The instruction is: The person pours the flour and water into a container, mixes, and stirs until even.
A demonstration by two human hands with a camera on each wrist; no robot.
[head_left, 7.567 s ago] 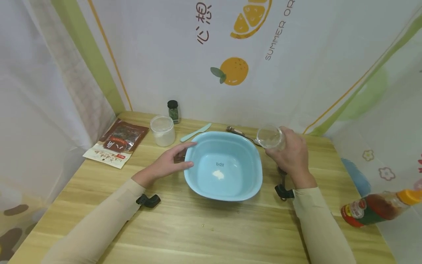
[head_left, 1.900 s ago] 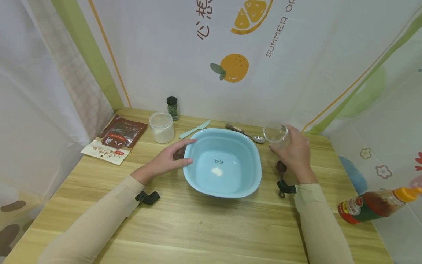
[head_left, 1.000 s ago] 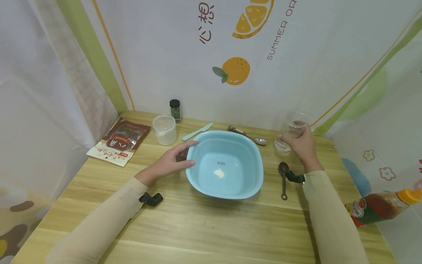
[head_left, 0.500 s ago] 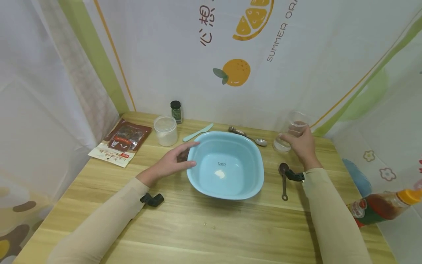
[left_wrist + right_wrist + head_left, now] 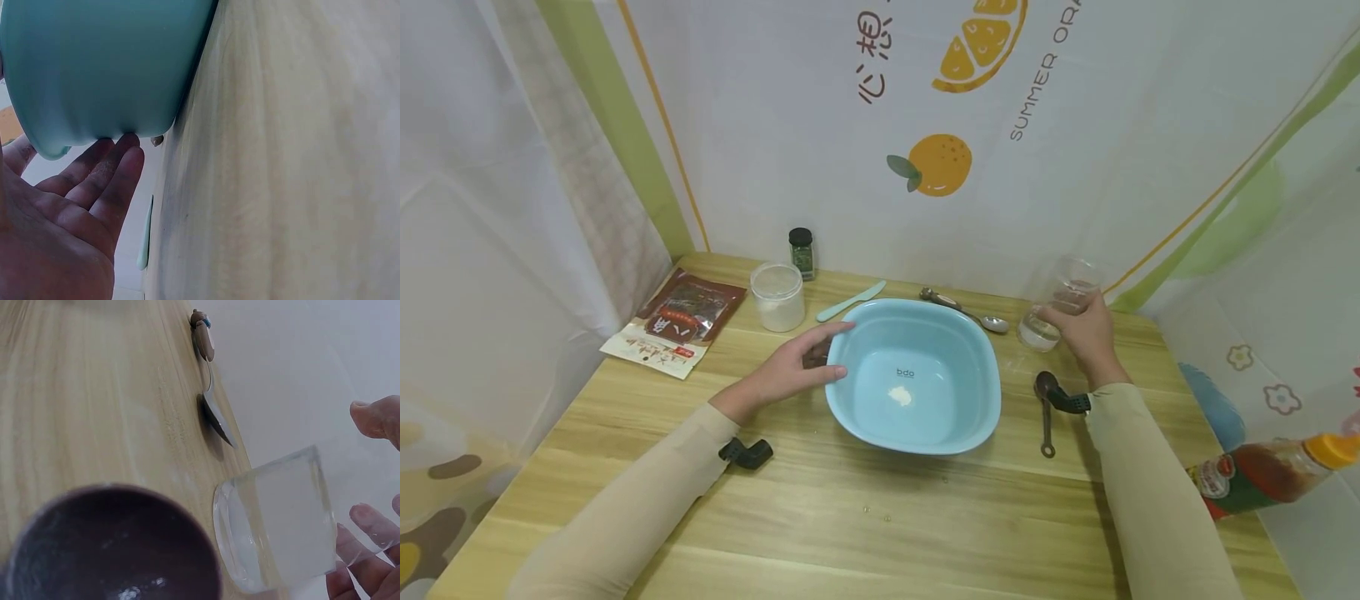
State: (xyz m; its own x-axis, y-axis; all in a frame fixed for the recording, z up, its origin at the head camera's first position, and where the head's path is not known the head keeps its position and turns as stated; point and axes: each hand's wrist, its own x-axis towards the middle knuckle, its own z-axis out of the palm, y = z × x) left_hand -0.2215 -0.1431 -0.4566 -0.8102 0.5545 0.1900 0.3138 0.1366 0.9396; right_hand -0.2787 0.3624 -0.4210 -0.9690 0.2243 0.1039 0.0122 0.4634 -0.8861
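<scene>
Gripping one basin (image 5: 934, 417): left hand (image 5: 788, 368), part-curled. Right hand (image 5: 1088, 335) curls round one clear cup (image 5: 281, 522). Two spoons (image 5: 996, 324). Fingertips (image 5: 131, 156) on outer wall: left wrist view only.

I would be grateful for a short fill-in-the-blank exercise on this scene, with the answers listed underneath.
1. The basin is held at its rim by the person's ____ hand.
2. The letters printed inside the basin read ____.
3. The small jar has a ____ lid.
4. Seen by the person, the brown scoop lies to the ____ of the basin.

Missing words: left; bdo; black; right.
</scene>
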